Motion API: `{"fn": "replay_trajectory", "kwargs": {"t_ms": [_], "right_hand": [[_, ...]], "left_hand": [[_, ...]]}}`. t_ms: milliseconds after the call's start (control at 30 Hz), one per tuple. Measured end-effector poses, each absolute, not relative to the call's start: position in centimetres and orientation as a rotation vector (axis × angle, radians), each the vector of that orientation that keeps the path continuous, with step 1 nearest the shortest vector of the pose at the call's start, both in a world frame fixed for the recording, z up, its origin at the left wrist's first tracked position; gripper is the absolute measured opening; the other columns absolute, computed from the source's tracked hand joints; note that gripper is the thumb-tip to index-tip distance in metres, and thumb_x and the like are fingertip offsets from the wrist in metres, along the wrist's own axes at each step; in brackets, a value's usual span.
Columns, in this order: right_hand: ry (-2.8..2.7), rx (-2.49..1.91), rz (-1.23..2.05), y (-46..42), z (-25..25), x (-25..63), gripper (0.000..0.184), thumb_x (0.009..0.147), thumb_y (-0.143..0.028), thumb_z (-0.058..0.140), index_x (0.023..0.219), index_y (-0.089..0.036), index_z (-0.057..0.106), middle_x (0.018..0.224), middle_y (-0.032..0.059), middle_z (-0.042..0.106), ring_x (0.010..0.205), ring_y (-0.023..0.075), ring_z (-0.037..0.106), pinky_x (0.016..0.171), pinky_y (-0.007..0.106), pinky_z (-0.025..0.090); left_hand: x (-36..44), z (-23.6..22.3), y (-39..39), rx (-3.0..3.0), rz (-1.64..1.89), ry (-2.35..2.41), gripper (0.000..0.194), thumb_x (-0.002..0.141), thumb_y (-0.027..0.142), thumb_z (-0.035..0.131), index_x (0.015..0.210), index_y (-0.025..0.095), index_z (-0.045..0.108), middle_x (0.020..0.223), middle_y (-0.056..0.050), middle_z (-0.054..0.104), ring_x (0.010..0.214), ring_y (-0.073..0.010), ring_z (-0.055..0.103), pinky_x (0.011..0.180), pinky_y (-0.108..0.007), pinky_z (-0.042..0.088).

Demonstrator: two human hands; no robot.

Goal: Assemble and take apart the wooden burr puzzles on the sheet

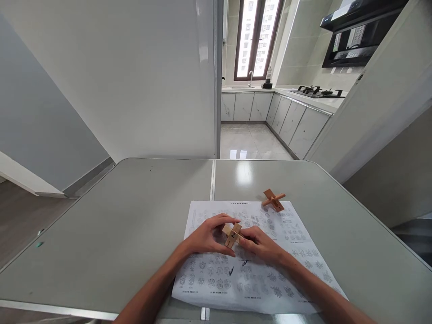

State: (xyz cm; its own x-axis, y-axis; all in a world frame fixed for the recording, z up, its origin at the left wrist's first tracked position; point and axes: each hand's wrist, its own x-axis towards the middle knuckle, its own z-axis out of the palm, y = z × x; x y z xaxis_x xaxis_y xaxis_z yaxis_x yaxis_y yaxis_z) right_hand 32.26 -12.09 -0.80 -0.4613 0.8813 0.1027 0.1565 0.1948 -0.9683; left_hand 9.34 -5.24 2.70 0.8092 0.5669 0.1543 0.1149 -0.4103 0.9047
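My left hand point(207, 235) and my right hand point(261, 245) meet over a printed paper sheet point(270, 270) on the grey table point(135, 225). Both pinch a small cluster of wooden puzzle blocks point(232, 236); one block bears a black mark. The left fingers curl over the cluster's top and left side, while the right fingers grip its right side. A second wooden piece, a crossed assembly of blocks point(273, 200), lies apart near the sheet's far right corner.
The sheet shows rows of small diagrams and two pen ticks point(231, 271). A seam point(212, 180) runs down the table's middle. A white wall stands beyond the table at left; a kitchen with counters and a hob point(317, 92) opens behind.
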Motion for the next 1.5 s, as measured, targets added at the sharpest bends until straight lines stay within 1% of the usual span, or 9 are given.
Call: {"fn": "replay_trajectory", "kwargs": {"t_ms": [167,367,600,767,900,1133,1300,1433,1500], "right_hand": [[-1.746,-1.002,1.321,-12.1,-1.1,32.3,0.058,0.101,-0.067,0.049,0.066,-0.021,0.048,0.060,-0.0043,0.042,0.055,0.0117,0.034,0.054,0.027,0.025],[-1.693,-1.041,1.340,-12.3,-0.7,32.1,0.051,0.104,-0.061,0.048,0.071,-0.022,0.049,0.061,-0.0031,0.052,0.053,0.0127,0.043,0.055,0.026,0.034],[-1.702,-1.091,1.261,-12.4,0.1,32.0,0.046,0.103,-0.057,0.052,0.073,-0.022,0.049,0.063,-0.0037,0.049,0.056,0.0131,0.040,0.055,0.028,0.031],[-1.733,-1.126,1.207,-12.4,-0.3,32.0,0.045,0.104,-0.052,0.052,0.071,-0.022,0.046,0.062,-0.0047,0.045,0.056,0.0124,0.036,0.055,0.028,0.028],[-1.730,-1.137,1.193,-12.4,-0.5,32.0,0.043,0.105,-0.049,0.052,0.072,-0.022,0.046,0.061,-0.0048,0.046,0.055,0.0125,0.038,0.055,0.028,0.029],[-1.708,-1.122,1.167,-12.4,0.0,32.0,0.036,0.105,-0.046,0.053,0.078,-0.022,0.052,0.064,-0.0047,0.045,0.058,0.0133,0.036,0.056,0.028,0.028],[-1.710,-1.118,1.091,-12.3,0.3,32.1,0.026,0.106,-0.041,0.052,0.089,-0.022,0.058,0.068,-0.0037,0.052,0.059,0.0146,0.041,0.059,0.028,0.033],[-1.749,-1.138,0.950,-12.2,-0.2,32.1,0.021,0.106,-0.037,0.051,0.093,-0.022,0.058,0.078,0.0003,0.061,0.066,0.0166,0.050,0.064,0.029,0.038],[-1.781,-1.155,0.887,-12.3,-0.4,32.0,0.020,0.106,-0.035,0.050,0.095,-0.022,0.059,0.080,0.0012,0.062,0.067,0.0169,0.051,0.065,0.030,0.039]], "left_hand": [[9.2,2.4,-5.3,1.858,0.514,0.636,0.076,0.062,0.045,0.098,0.130,0.027,0.070,0.116,-0.006,0.071,0.098,-0.0234,0.065,0.089,-0.036,0.054],[9.2,2.5,-5.2,1.798,0.531,0.666,0.077,0.062,0.039,0.098,0.131,0.025,0.068,0.117,-0.007,0.072,0.097,-0.0233,0.066,0.092,-0.037,0.054],[9.3,2.7,-5.3,1.800,0.539,0.681,0.073,0.063,0.039,0.097,0.128,0.024,0.069,0.117,-0.007,0.072,0.099,-0.0246,0.067,0.092,-0.039,0.055],[9.4,2.7,-5.3,1.813,0.558,0.682,0.069,0.063,0.040,0.097,0.124,0.024,0.069,0.115,-0.006,0.072,0.097,-0.0236,0.066,0.091,-0.038,0.055],[9.4,2.3,-5.2,1.830,0.585,0.679,0.066,0.063,0.039,0.097,0.121,0.023,0.069,0.115,-0.006,0.072,0.094,-0.0215,0.066,0.090,-0.035,0.055],[9.5,2.2,-5.4,1.818,0.585,0.669,0.071,0.070,0.038,0.095,0.133,0.026,0.063,0.115,-0.005,0.072,0.098,-0.0224,0.069,0.092,-0.036,0.056],[9.7,2.3,-5.7,1.842,0.605,0.688,0.072,0.079,0.035,0.089,0.144,0.030,0.057,0.130,-0.008,0.069,0.102,-0.0219,0.069,0.093,-0.036,0.058],[9.7,2.2,-5.6,1.842,0.602,0.689,0.093,0.072,0.037,0.094,0.153,0.032,0.049,0.138,-0.010,0.064,0.107,-0.0240,0.069,0.095,-0.038,0.059],[9.6,2.2,-5.5,1.869,0.600,0.714,0.093,0.072,0.039,0.094,0.153,0.032,0.048,0.134,-0.009,0.065,0.107,-0.0242,0.068,0.095,-0.039,0.058]]}}
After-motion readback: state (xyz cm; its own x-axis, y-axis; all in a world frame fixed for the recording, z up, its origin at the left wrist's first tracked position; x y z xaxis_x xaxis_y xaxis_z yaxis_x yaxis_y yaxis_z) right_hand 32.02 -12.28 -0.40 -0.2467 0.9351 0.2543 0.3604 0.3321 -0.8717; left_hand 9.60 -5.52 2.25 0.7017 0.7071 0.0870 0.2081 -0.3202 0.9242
